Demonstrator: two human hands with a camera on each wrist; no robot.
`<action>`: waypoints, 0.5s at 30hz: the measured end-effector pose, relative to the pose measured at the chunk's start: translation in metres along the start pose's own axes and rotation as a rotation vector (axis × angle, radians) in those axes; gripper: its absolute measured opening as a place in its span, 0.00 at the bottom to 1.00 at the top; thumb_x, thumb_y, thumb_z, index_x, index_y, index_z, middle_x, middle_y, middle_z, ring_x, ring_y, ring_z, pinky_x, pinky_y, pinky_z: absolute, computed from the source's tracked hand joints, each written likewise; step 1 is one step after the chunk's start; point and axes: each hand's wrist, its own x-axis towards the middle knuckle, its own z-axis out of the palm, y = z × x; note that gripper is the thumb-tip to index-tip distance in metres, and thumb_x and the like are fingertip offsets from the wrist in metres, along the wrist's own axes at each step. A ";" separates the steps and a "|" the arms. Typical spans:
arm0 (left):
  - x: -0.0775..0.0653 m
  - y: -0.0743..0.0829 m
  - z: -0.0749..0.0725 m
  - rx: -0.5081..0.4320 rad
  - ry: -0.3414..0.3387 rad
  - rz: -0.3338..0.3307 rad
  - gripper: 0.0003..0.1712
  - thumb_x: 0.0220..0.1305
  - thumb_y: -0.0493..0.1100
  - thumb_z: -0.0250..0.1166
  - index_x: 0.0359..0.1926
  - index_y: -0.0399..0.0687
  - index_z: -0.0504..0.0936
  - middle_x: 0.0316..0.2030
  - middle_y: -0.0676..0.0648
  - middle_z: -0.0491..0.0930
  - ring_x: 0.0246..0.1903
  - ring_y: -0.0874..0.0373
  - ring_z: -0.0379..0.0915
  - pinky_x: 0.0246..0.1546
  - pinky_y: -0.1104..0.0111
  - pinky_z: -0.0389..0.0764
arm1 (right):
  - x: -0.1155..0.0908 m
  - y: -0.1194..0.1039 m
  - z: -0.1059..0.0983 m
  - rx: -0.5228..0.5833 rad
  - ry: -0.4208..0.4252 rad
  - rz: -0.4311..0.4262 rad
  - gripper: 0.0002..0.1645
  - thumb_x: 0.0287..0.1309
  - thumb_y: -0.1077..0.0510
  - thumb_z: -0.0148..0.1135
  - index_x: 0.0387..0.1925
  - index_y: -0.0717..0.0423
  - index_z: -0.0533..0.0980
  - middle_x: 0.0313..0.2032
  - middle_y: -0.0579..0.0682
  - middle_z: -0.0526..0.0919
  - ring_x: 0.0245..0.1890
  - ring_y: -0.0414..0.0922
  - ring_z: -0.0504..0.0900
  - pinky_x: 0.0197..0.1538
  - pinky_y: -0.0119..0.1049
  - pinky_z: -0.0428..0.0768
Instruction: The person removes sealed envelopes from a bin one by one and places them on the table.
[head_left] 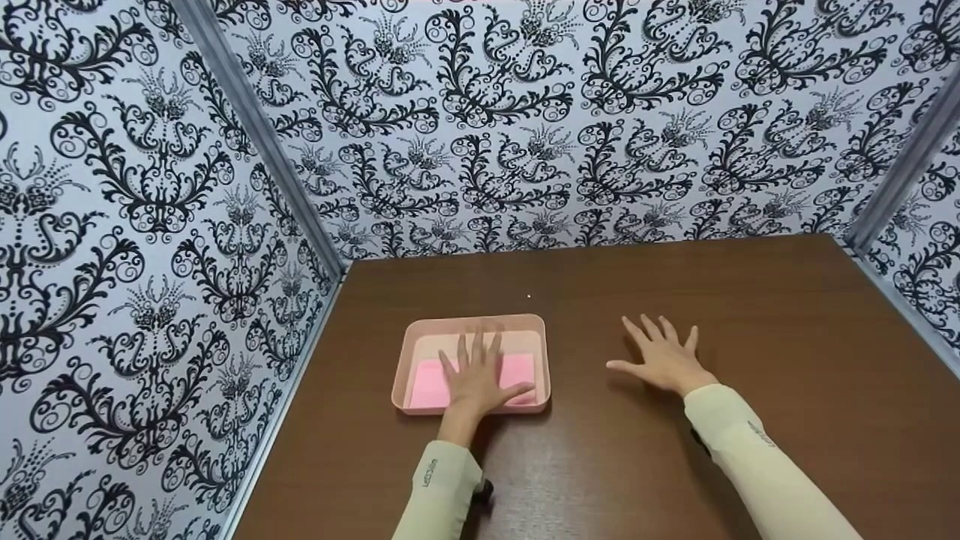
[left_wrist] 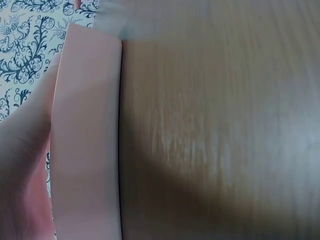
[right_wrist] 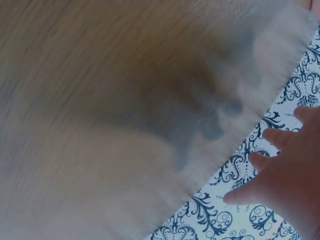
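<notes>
A shallow pale-pink tray (head_left: 471,324) with rounded corners stands on the brown table. Flat bright-pink pieces (head_left: 429,384) lie inside it, partly hidden by my left hand (head_left: 475,384). That hand is over the tray, palm down with fingers spread, and its wrist crosses the near rim. In the left wrist view, the tray's outer wall (left_wrist: 86,135) fills the left side, with part of the hand behind it. To the right of the tray, my right hand (head_left: 664,361) hovers above the table with fingers spread and nothing in it. Its fingers (right_wrist: 275,137) also show in the right wrist view.
The brown wood table (head_left: 600,285) reflects light and carries the hands' shadows. Patterned black-and-white walls (head_left: 517,150) rise at its back and sides, with grey posts (head_left: 262,135) at the corners. A tiny white speck (head_left: 529,296) lies behind the tray.
</notes>
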 end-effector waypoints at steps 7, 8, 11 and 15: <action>-0.001 -0.006 -0.001 -0.013 -0.021 -0.024 0.67 0.45 0.89 0.52 0.80 0.62 0.47 0.81 0.46 0.40 0.78 0.38 0.40 0.70 0.30 0.42 | -0.001 -0.001 0.000 0.008 -0.002 0.000 0.58 0.57 0.24 0.56 0.78 0.50 0.52 0.76 0.68 0.52 0.75 0.73 0.45 0.64 0.82 0.33; -0.001 -0.007 -0.001 -0.014 -0.021 -0.027 0.67 0.44 0.89 0.52 0.80 0.62 0.47 0.81 0.46 0.40 0.78 0.38 0.40 0.70 0.30 0.42 | -0.001 -0.001 0.000 0.005 -0.002 0.000 0.58 0.57 0.23 0.55 0.78 0.50 0.52 0.76 0.68 0.52 0.75 0.73 0.46 0.64 0.82 0.33; -0.001 -0.009 -0.002 -0.019 -0.021 -0.037 0.67 0.44 0.89 0.52 0.80 0.62 0.48 0.81 0.46 0.40 0.78 0.38 0.40 0.70 0.30 0.42 | -0.001 0.000 0.001 0.002 -0.003 0.001 0.59 0.56 0.22 0.54 0.78 0.50 0.52 0.76 0.68 0.52 0.74 0.73 0.46 0.64 0.82 0.33; -0.002 -0.013 -0.003 -0.007 -0.024 -0.045 0.67 0.45 0.89 0.51 0.80 0.61 0.48 0.80 0.45 0.42 0.78 0.38 0.39 0.71 0.31 0.41 | 0.000 0.000 0.002 0.003 -0.004 0.002 0.58 0.57 0.23 0.55 0.78 0.50 0.52 0.76 0.68 0.52 0.74 0.73 0.46 0.64 0.82 0.33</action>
